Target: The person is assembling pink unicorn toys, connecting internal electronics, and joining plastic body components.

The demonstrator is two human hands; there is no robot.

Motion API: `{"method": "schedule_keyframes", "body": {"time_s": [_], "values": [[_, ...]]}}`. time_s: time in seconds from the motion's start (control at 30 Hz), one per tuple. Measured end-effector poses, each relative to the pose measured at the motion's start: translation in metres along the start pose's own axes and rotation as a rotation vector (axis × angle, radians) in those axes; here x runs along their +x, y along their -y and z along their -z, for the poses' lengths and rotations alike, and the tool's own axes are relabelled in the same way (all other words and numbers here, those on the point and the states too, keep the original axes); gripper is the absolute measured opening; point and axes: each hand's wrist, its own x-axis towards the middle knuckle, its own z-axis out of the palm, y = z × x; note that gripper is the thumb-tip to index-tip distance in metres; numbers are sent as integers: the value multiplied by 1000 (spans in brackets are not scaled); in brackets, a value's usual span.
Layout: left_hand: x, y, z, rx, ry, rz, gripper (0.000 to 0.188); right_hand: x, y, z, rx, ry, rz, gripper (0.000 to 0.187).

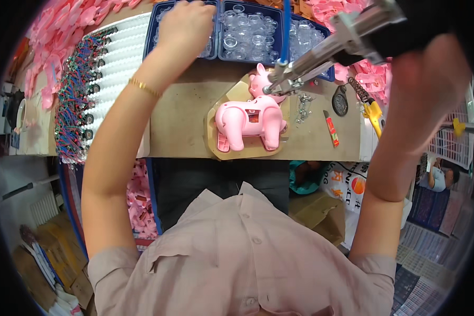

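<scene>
My left hand point(187, 23) reaches over the left blue tray point(148, 45), which holds clear plastic pieces point(166, 13); its fingertips are out of sight. My right hand point(429, 73), blurred, grips the dark body of a powered screwdriver point(310, 63) at the upper right. The driver's metal tip end slants down to the pink toy's head. This pink plastic animal toy point(247, 122) lies on its side in a tan holder point(234, 154), with a rectangular opening in its body. Small screws point(303, 108) are scattered to its right.
More clear pieces point(250, 34) fill the blue trays behind. White racks with wired parts point(79, 95) stand at left, near piled pink parts point(50, 31). A red knife point(332, 131), a dark oval piece point(340, 100) and a yellow-handled tool point(373, 116) lie right.
</scene>
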Motion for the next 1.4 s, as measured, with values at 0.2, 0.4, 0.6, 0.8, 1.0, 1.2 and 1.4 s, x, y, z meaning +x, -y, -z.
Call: {"method": "schedule_keyframes", "body": {"time_s": [0.2,0.4,0.6,0.8,1.0,1.2,1.4], "values": [[-4,7,-27,32,374,77,13,-4,-16,-4,30,26,11,30],[-11,18,-28,-64,223,88,15,-2,-20,-2,15,72,-35,27],[5,18,-10,-305,-6,241,17,6,-42,-11,65,110,219,24],[-22,31,10,-1049,216,602,21,-4,-47,-8,83,133,218,25],[-71,-56,93,-1248,337,639,15,-11,-31,8,64,351,87,28],[-133,-95,121,-878,241,394,14,-5,-38,-9,20,167,1,47],[-153,-120,109,-631,104,80,19,-16,-15,-36,13,65,90,48]]}}
